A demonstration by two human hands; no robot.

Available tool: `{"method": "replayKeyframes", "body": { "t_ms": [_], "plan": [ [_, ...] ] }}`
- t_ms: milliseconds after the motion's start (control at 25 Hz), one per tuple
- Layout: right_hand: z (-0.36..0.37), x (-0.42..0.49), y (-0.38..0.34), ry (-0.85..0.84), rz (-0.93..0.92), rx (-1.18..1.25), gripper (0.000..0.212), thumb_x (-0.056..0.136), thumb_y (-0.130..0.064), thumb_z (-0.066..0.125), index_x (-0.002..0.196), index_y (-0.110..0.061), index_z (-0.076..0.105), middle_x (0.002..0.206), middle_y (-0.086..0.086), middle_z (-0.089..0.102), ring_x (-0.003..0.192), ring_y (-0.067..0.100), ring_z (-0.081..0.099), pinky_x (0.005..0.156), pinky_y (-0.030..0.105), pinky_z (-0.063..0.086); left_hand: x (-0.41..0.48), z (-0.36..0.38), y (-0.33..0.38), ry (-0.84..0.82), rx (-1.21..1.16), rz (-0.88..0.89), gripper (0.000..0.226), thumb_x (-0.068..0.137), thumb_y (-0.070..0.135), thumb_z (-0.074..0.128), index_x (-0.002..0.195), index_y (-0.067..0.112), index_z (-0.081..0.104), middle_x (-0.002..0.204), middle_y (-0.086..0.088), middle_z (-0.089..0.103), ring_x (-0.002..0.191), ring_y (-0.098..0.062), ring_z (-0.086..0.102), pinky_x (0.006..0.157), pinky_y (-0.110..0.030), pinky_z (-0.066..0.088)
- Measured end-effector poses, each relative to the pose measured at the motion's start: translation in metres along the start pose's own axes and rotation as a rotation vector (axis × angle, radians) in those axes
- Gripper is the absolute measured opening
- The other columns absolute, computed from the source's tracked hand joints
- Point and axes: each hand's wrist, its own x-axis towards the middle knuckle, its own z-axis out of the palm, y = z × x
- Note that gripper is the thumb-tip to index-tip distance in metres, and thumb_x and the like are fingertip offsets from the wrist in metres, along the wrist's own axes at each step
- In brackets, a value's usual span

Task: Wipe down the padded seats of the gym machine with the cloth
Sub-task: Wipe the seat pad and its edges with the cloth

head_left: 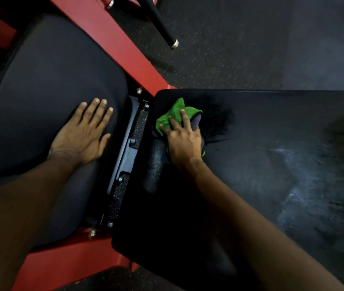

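Left hand (78,135) lies flat on one pad (41,80); open-fingered right hand (184,141) presses crumpled green cloth (173,114) onto another pad (271,127), seemingly damp-streaked.

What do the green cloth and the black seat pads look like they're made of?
Green cloth: probably microfibre, soft matte folds. Right pad: likely vinyl or faux leather, smooth, faint sheen, wet streaks. Left pad: same smooth look, rounded edge.

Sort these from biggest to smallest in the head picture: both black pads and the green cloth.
1. Right pad, biggest, though the picture edge cuts it off.
2. Left pad, also cut off.
3. Green cloth, clearly smallest.
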Motion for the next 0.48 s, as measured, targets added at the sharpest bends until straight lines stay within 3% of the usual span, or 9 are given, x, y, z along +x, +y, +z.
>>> {"method": "replayKeyframes", "body": {
  "t_ms": [120,280,400,480],
  "plan": [
    [-0.025,-0.026,0.054,0.041,0.095,-0.013,0.055,0.090,-0.029,0.064,0.143,-0.040,0.053,0.162,-0.007,0.034,0.155,0.028,0.011,0.110,0.049,0.032,0.000,0.001,0.000,0.005,0.028,-0.005,0.069,0.099,0.033,0.015,0.159,0.001,0.016,0.166,-0.024,0.013,0.149,-0.028,-0.013,0.123,-0.047,-0.010],
    [-0.038,-0.052,0.117,0.276,0.363,0.026,0.053,0.086,-0.025,0.065,0.137,-0.038,0.060,0.152,-0.003,0.050,0.150,0.032,0.026,0.102,0.055,0.041,-0.001,-0.001,0.002,-0.014,0.085,-0.016,0.072,0.098,0.038,0.013,0.160,0.002,0.010,0.167,-0.022,0.009,0.148,-0.028,-0.017,0.122,-0.048,-0.013],
    [-0.019,-0.046,0.084,0.286,0.360,-0.032,0.046,0.088,-0.032,0.066,0.134,-0.030,0.065,0.144,0.003,0.058,0.143,0.036,0.039,0.095,0.054,0.047,0.000,-0.003,0.003,-0.044,0.138,-0.013,0.075,0.098,0.043,0.012,0.161,0.003,0.002,0.168,-0.022,0.003,0.146,-0.030,-0.022,0.120,-0.048,-0.016],
    [0.005,-0.048,0.045,0.311,0.253,-0.041,0.042,0.085,-0.036,0.074,0.126,-0.027,0.071,0.135,0.005,0.065,0.134,0.038,0.050,0.092,0.054,0.050,0.000,-0.003,0.003,-0.049,0.161,-0.008,0.075,0.098,0.043,0.010,0.160,0.003,-0.001,0.168,-0.022,0.002,0.145,-0.031,-0.023,0.119,-0.048,-0.018]
  ]
}}
